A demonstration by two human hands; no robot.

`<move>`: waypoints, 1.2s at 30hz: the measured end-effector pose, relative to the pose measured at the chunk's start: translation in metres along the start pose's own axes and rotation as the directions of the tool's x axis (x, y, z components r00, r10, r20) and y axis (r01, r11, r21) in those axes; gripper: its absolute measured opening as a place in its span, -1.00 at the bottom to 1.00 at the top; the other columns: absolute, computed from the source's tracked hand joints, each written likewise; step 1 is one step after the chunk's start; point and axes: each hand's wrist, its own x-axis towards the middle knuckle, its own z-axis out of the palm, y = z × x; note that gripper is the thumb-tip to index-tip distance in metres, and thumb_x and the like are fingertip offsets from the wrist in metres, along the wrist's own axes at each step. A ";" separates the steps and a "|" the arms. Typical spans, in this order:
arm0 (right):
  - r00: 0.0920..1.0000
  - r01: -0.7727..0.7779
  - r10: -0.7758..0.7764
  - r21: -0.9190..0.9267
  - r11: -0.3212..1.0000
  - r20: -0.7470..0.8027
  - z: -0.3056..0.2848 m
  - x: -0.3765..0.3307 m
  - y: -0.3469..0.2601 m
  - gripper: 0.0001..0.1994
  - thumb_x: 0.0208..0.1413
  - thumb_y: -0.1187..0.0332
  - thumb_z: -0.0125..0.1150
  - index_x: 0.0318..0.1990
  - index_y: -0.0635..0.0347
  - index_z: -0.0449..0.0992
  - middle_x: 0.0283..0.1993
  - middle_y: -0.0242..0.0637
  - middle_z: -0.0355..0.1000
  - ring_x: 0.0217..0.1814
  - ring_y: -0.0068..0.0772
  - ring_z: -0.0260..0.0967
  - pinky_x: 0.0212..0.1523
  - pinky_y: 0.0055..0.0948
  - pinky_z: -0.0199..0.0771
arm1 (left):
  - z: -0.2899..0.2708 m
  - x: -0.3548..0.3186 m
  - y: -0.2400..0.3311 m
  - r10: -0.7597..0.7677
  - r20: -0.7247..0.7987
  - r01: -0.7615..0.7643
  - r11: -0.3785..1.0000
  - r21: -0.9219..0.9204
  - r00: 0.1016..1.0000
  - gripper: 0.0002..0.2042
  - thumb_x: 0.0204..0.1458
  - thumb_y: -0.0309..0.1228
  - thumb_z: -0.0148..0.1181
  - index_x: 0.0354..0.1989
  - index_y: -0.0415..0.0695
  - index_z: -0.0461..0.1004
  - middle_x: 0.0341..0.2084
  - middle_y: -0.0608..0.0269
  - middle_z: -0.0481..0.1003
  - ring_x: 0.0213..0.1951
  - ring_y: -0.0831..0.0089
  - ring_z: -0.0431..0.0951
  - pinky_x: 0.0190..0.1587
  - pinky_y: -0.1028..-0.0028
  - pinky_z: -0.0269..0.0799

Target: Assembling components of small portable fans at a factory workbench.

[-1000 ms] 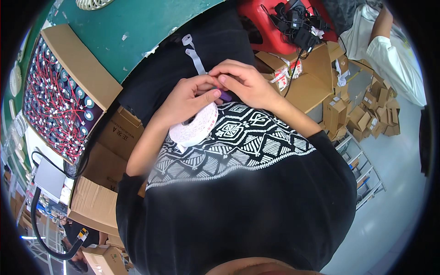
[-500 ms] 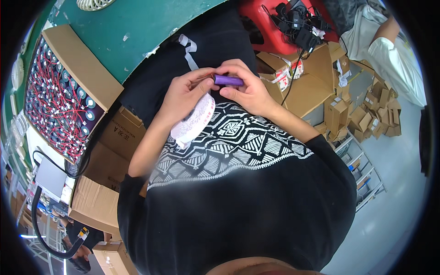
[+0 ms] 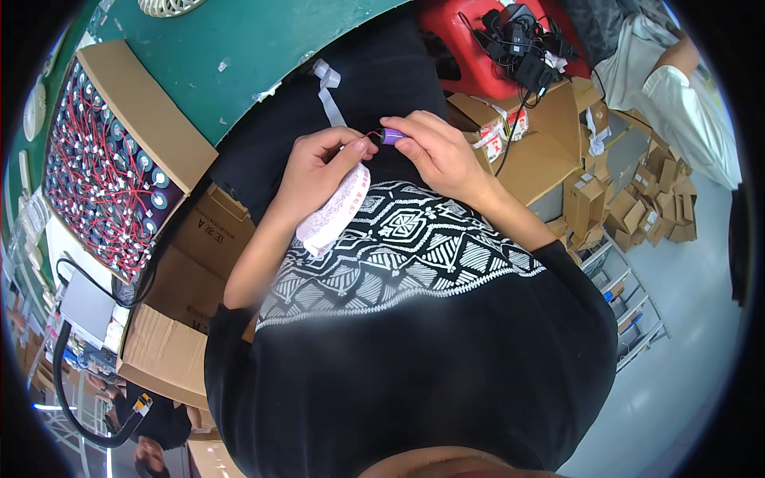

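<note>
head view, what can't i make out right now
- Purple cylinder: head view, far end hidden by the right hand.
- White roll: head view, partly hidden by the left hand.
- Red wire: head view, too thin to trace at the left fingertips.
- White grille: head view, cut off by the top edge.

A green bench (image 3: 247, 48), wired cylinders (image 3: 103, 179) and heaped cartons (image 3: 649, 195) show a workshop.
</note>
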 end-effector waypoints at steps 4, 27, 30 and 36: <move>0.985 0.164 -0.164 -0.006 0.986 -0.059 0.002 0.003 0.005 -0.73 0.24 0.37 0.30 0.05 0.26 0.59 -0.19 -0.15 0.51 -0.18 -0.08 0.50 -0.15 -0.23 0.53 | 0.001 0.002 0.002 0.035 0.018 -0.035 0.999 -0.031 0.999 -0.78 0.34 -0.49 0.05 -0.28 -0.35 0.58 -0.27 0.13 0.64 -0.16 0.46 0.61 -0.01 0.45 0.51; 0.977 -0.185 0.106 0.496 0.848 0.183 0.016 -0.011 0.010 -0.52 0.39 0.32 0.17 0.39 0.26 0.34 0.00 -0.27 0.46 -0.04 -0.45 0.44 0.01 -0.43 0.46 | 0.001 -0.005 -0.009 -0.085 0.078 0.088 0.996 -0.031 0.993 -0.91 0.25 -0.55 0.24 -0.15 -0.30 0.51 -0.22 0.25 0.59 -0.16 0.57 0.57 -0.03 0.53 0.48; 0.931 -0.323 0.112 0.640 0.698 0.347 0.008 -0.010 0.007 -0.49 0.41 0.30 0.15 0.43 0.26 0.30 0.05 -0.31 0.43 0.01 -0.54 0.40 0.03 -0.47 0.44 | -0.002 -0.005 -0.010 -0.066 0.120 0.075 0.995 -0.071 0.991 -0.88 0.23 -0.54 0.26 -0.13 -0.30 0.53 -0.22 0.26 0.58 -0.16 0.58 0.57 -0.05 0.53 0.48; 0.814 -0.472 -0.030 0.691 0.547 0.580 -0.002 -0.011 0.020 -0.57 0.43 0.32 0.15 0.36 0.27 0.38 0.07 -0.38 0.44 0.01 -0.59 0.38 0.06 -0.51 0.43 | 0.002 -0.004 -0.011 -0.040 0.206 0.081 0.977 -0.198 0.978 -0.86 0.18 -0.49 0.37 -0.18 -0.28 0.57 -0.33 0.32 0.59 -0.29 0.67 0.54 -0.20 0.59 0.45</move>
